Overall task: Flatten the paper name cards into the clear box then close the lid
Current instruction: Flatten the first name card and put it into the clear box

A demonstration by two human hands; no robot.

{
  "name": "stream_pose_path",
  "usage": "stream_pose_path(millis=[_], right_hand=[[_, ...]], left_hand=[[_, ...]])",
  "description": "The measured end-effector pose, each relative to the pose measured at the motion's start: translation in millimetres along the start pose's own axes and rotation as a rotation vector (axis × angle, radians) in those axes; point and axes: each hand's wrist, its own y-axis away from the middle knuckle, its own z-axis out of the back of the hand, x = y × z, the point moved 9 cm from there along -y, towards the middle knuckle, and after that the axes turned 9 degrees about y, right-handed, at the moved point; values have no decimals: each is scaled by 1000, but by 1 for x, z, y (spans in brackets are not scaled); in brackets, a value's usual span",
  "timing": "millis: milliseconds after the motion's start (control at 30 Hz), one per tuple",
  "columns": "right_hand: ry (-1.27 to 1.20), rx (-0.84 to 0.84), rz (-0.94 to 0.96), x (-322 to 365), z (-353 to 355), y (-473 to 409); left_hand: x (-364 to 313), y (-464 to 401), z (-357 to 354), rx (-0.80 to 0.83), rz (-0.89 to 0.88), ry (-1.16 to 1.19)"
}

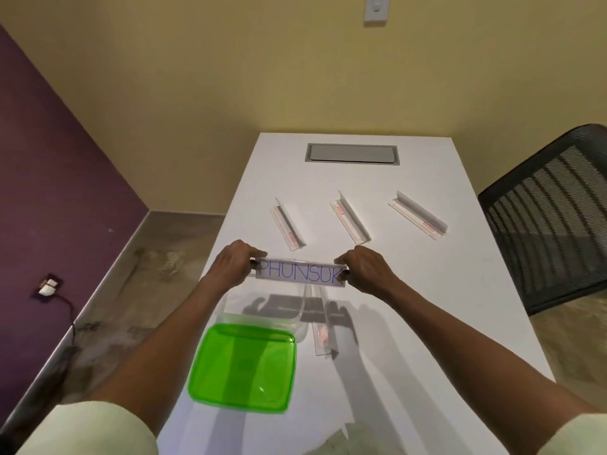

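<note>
The left hand (234, 262) and right hand (364, 270) each pinch one end of a paper name card (300, 274) lettered PHUNSUK, holding it level above the clear box (262, 310) on the white table (410, 307). The green lid (243, 367) lies off the box, just in front of it. Three folded cards (349, 217) lie farther back and a fourth card (323, 336) lies just right of the box.

"PHUNSUK" in blue caps on held name card (300, 274), other cards' red print unreadable
</note>
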Motion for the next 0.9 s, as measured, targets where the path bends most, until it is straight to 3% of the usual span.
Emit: stream_pose_path(millis=[400,900], right_hand=[[33,56,39,72,-31,-31],[176,147,64,100,-67,-46]], left_hand=[[66,30,23,12,138,-67],[80,22,8,125,68,-269]])
